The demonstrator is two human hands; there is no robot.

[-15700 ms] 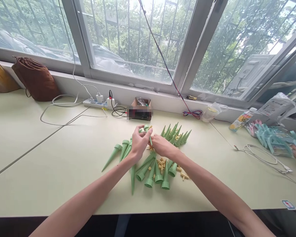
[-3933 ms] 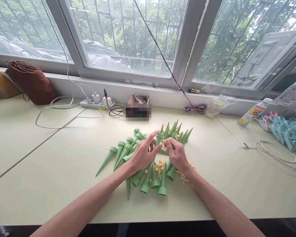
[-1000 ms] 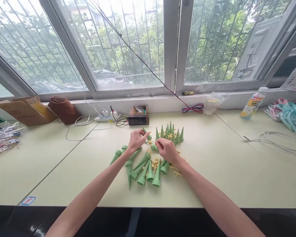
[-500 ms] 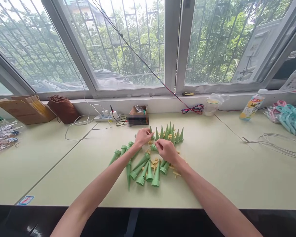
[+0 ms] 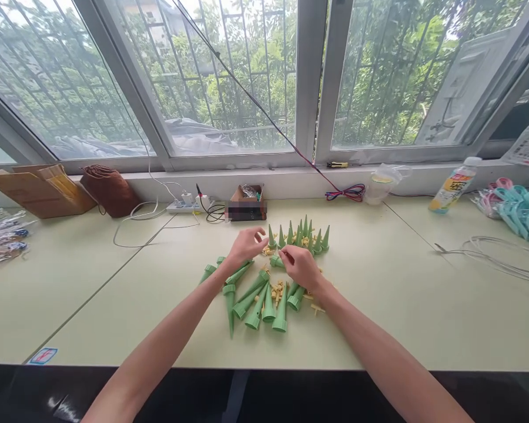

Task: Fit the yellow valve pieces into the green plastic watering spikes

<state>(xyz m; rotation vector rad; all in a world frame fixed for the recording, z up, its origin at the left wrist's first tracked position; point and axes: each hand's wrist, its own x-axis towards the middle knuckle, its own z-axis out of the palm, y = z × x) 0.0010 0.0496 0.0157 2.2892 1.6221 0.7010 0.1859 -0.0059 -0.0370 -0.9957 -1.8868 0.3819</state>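
My left hand [image 5: 248, 244] hovers over the table beside several small yellow plastic T-shaped pieces [image 5: 268, 251]. Its thumb and fingers are apart, with nothing seen between them. Just past its fingertips a green plastic spike [image 5: 271, 236] stands point up. My right hand [image 5: 300, 264] is closed, its fingers curled together; whatever they pinch is hidden. Under its fingertips lies a green spike with a ribbed cap [image 5: 275, 261]. Behind it, more green spikes [image 5: 305, 228] stand upright among yellow pieces. Nearer me, several capped spikes [image 5: 280, 317] lie around a small heap of yellow pieces [image 5: 278, 292].
At the back stand a small open box [image 5: 247, 211], a power strip [image 5: 187, 205] with cables, a brown pouch [image 5: 110, 191] and a cardboard box [image 5: 44, 191]. Toward the right are a bottle [image 5: 454, 187], teal bagged items [image 5: 518, 208] and a coiled cable [image 5: 502, 258].
My left hand has drawn slightly left, away from the standing spike, and its fingers have parted. My right hand stays almost where it was. The view has shifted a little.
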